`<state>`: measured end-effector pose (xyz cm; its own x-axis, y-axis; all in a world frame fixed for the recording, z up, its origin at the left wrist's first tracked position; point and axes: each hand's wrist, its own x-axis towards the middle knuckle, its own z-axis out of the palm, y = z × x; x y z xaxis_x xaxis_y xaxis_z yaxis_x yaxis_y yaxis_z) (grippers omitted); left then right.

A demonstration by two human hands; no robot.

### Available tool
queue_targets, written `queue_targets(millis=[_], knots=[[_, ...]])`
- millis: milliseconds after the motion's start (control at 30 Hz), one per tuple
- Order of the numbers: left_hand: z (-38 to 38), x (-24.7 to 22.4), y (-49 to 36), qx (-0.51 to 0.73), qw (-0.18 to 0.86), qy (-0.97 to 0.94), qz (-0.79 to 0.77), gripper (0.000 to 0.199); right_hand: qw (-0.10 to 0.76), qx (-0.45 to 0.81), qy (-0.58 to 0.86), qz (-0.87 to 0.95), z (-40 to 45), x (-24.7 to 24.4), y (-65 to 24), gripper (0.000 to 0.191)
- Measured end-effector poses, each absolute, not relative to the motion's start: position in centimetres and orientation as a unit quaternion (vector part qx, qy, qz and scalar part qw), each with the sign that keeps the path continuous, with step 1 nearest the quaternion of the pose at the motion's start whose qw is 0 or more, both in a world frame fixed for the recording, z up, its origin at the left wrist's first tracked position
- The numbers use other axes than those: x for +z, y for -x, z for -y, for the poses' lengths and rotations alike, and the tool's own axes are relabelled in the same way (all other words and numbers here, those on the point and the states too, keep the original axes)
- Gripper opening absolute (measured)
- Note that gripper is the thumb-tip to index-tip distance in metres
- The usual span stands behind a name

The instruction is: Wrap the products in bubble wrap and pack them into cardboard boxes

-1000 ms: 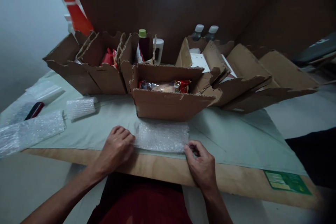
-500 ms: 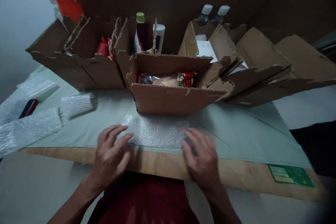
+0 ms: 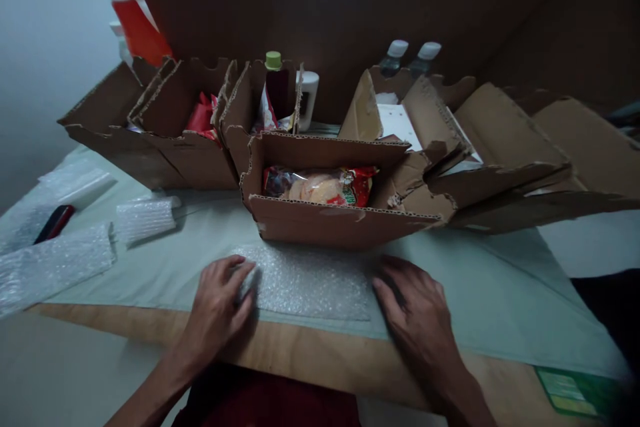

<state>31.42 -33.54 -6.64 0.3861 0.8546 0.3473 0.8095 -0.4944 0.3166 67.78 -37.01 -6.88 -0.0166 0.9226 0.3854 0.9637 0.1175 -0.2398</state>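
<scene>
A flat rectangle of bubble wrap lies on the pale green cloth near the table's front edge. At its left end is my left hand, fingers loosely curved and apart, close to or touching the sheet's edge. My right hand rests beside the right end with its fingers spread, and a small gap shows between it and the wrap. Just behind the sheet stands an open cardboard box holding a snack packet in clear and red wrapping. Neither hand grips anything.
Several open cardboard bins line the back, with bottles standing in or behind them. Left on the cloth lie a bubble wrap roll, another bubble wrap sheet and a dark red object. A green label marks the front edge at right.
My right hand has moved right, away from the bubble wrap's end. My left hand stays at the left end. The camera view has tilted up, so everything sits lower in the picture.
</scene>
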Motion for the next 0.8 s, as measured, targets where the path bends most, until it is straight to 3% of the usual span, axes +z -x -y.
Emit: queue_targets(millis=[100, 167, 267, 433, 500, 600, 667, 800], knots=[[33.7, -6.9, -30.5, 0.24, -0.017, -0.769, -0.592, 0.042, 0.202, -0.048, 0.657, 0.725, 35.1, -7.1, -65.2, 0.033], [33.8, -7.2, -30.4, 0.214, -0.024, -0.751, -0.624, 0.035, 0.187, -0.061, 0.657, 0.728, 34.4, -7.5, -64.0, 0.029], [34.0, -7.4, -31.1, 0.219, 0.013, -0.752, -0.622, 0.012, 0.198, -0.061, 0.653, 0.729, 35.3, -7.5, -63.5, 0.029], [34.2, -6.0, -29.8, 0.255, 0.118, -0.713, -0.642, 0.009, 0.288, 0.089, 0.642, 0.705, 40.1, -5.9, -62.0, 0.017], [33.1, -4.9, -28.1, 0.261, 0.145, -0.693, -0.656, 0.013, 0.323, 0.205, 0.625, 0.68, 41.8, -5.5, -59.8, 0.015], [29.6, -3.5, -26.1, 0.264, 0.108, -0.7, -0.654, 0.029, 0.308, 0.341, 0.577, 0.675, 42.7, -5.4, -55.5, 0.051], [26.5, -3.2, -25.7, 0.248, 0.078, -0.716, -0.647, 0.039, 0.284, 0.365, 0.551, 0.695, 42.3, -5.4, -53.0, 0.062], [22.4, -3.7, -26.9, 0.185, 0.041, -0.753, -0.63, 0.056, 0.233, 0.353, 0.519, 0.742, 40.5, -4.8, -50.6, 0.048]])
